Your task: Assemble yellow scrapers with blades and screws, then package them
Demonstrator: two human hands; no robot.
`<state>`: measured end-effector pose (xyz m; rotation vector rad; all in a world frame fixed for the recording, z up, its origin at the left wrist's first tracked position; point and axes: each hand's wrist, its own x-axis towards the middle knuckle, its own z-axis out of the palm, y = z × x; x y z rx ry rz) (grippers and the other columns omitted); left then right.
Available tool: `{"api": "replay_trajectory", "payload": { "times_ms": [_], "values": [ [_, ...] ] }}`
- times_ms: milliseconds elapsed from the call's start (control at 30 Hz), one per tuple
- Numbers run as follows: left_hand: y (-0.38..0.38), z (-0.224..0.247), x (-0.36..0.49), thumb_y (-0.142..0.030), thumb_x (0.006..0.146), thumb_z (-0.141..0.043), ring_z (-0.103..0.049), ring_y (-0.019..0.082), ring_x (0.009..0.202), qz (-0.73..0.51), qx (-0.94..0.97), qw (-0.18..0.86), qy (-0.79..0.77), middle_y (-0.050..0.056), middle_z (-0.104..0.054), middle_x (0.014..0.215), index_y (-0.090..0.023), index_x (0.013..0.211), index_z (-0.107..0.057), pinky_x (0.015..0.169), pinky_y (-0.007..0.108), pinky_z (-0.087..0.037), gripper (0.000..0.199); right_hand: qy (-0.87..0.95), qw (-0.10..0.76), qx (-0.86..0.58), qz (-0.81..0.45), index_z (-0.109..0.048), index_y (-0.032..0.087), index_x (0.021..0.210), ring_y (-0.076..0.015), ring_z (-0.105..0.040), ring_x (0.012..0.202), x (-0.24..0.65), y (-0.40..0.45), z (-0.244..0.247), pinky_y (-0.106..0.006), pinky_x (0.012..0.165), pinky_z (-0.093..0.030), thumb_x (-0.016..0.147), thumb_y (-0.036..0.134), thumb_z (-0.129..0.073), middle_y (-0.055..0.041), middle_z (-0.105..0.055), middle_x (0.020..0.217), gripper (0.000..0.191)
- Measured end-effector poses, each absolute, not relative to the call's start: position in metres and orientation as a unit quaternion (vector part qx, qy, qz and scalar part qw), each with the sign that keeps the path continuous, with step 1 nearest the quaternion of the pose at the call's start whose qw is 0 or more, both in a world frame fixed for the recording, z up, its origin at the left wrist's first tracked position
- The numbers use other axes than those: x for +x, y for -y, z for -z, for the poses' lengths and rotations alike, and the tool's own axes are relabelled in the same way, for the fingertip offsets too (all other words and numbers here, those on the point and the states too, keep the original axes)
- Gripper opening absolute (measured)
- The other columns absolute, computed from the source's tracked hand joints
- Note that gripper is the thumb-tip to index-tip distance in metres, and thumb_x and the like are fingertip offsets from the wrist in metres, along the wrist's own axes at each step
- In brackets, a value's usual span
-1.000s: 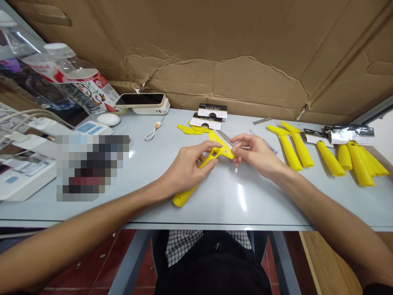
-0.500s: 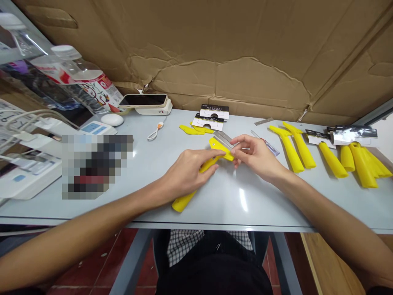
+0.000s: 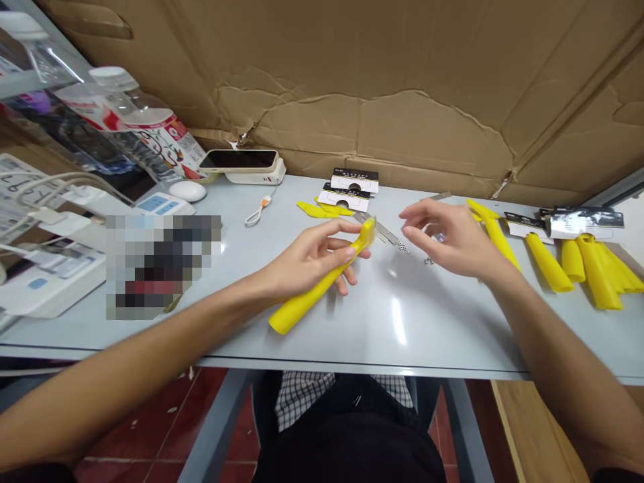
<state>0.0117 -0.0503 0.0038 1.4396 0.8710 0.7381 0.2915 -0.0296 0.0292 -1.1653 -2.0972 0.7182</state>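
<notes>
The left hand point(image 3: 322, 255) has its grip clenched on the yellow scraper handle point(image 3: 304, 298), between thumb and fingers close to the head. The handle is inclined: its head, seen nearly edge-on, points away from the person, and its wide tubular end points toward the near left. Contact between handle and tabletop point(image 3: 322, 352) cannot be determined.

The right hand point(image 3: 450, 235) has its grip released — thumb and fingertips apart, facing the scraper head across a gap. Between the hands, slightly farther back, lie metal blades point(image 3: 386, 234), with small nuts point(image 3: 404, 248) just beside their near end. Two yellow cover pieces point(image 3: 322, 210) lie behind the left hand, next to printed cards point(image 3: 355, 181).

Further yellow handles point(image 3: 549, 265) rest at the right. A phone point(image 3: 239, 159) lies at the back left, near a white mouse point(image 3: 188, 191).
</notes>
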Motion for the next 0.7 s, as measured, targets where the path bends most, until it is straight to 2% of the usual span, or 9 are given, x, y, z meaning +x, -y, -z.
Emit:
{"api": "replay_trajectory", "payload": {
  "times_ms": [67, 100, 200, 367, 533, 700],
  "values": [
    [0.047, -0.006, 0.013, -0.032, 0.101, -0.069, -0.077, 0.020, 0.074, -0.311, 0.542, 0.696, -0.353, 0.018, -0.079, 0.121, -0.019, 0.136, -0.050, 0.059, 0.031, -0.063, 0.042, 0.841, 0.180, -0.503, -0.090, -0.077, 0.020, 0.106, -0.0220, -0.068, 0.081, 0.311, 0.020, -0.036, -0.040, 0.077, -0.052, 0.095, 0.028, -0.069, -0.0074, -0.077, 0.091, 0.017],
    [0.046, -0.006, 0.014, -0.029, 0.101, -0.069, -0.077, 0.020, 0.075, -0.306, 0.513, 0.724, -0.345, 0.018, -0.079, 0.120, -0.020, 0.133, -0.047, 0.059, 0.030, -0.063, 0.039, 0.841, 0.119, -0.524, -0.062, -0.080, 0.020, 0.104, -0.0225, -0.068, 0.080, 0.319, 0.016, -0.038, -0.039, 0.076, -0.050, 0.094, 0.024, -0.067, -0.0075, -0.077, 0.090, 0.017],
    [0.043, -0.001, 0.016, -0.026, 0.102, -0.067, -0.075, 0.018, 0.073, -0.298, 0.472, 0.758, -0.337, 0.016, -0.079, 0.119, -0.023, 0.127, -0.044, 0.056, 0.027, -0.060, 0.034, 0.834, -0.004, -0.540, -0.118, -0.084, 0.024, 0.098, -0.0217, -0.068, 0.082, 0.334, 0.006, -0.037, -0.036, 0.071, -0.048, 0.090, 0.021, -0.066, -0.0052, -0.079, 0.091, 0.020],
    [0.044, 0.007, 0.019, -0.030, 0.105, -0.062, -0.061, 0.009, 0.059, -0.294, 0.496, 0.716, -0.394, 0.012, -0.076, 0.121, -0.027, 0.124, -0.044, 0.044, 0.019, -0.045, 0.026, 0.821, -0.053, -0.535, -0.191, -0.084, 0.029, 0.087, -0.0196, -0.068, 0.086, 0.334, 0.008, -0.037, -0.035, 0.073, -0.049, 0.087, 0.023, -0.067, 0.0001, -0.079, 0.089, 0.018],
    [0.045, 0.006, 0.019, -0.032, 0.108, -0.058, -0.055, 0.007, 0.054, -0.311, 0.547, 0.651, -0.425, 0.010, -0.075, 0.116, -0.028, 0.119, -0.044, 0.044, 0.021, -0.044, 0.018, 0.793, -0.081, -0.577, -0.175, -0.082, 0.028, 0.082, -0.0209, -0.066, 0.082, 0.328, 0.014, -0.040, -0.035, 0.065, -0.045, 0.084, 0.026, -0.070, -0.0025, -0.076, 0.086, 0.013],
    [0.040, 0.011, 0.019, -0.035, 0.108, -0.059, -0.049, 0.006, 0.049, -0.296, 0.492, 0.720, -0.389, 0.006, -0.075, 0.104, -0.030, 0.120, -0.042, 0.041, 0.018, -0.036, 0.022, 0.795, -0.075, -0.577, -0.171, -0.084, 0.027, 0.083, -0.0243, -0.067, 0.086, 0.329, 0.011, -0.037, -0.035, 0.068, -0.045, 0.084, 0.024, -0.072, -0.0054, -0.075, 0.084, 0.013]
  ]
}}
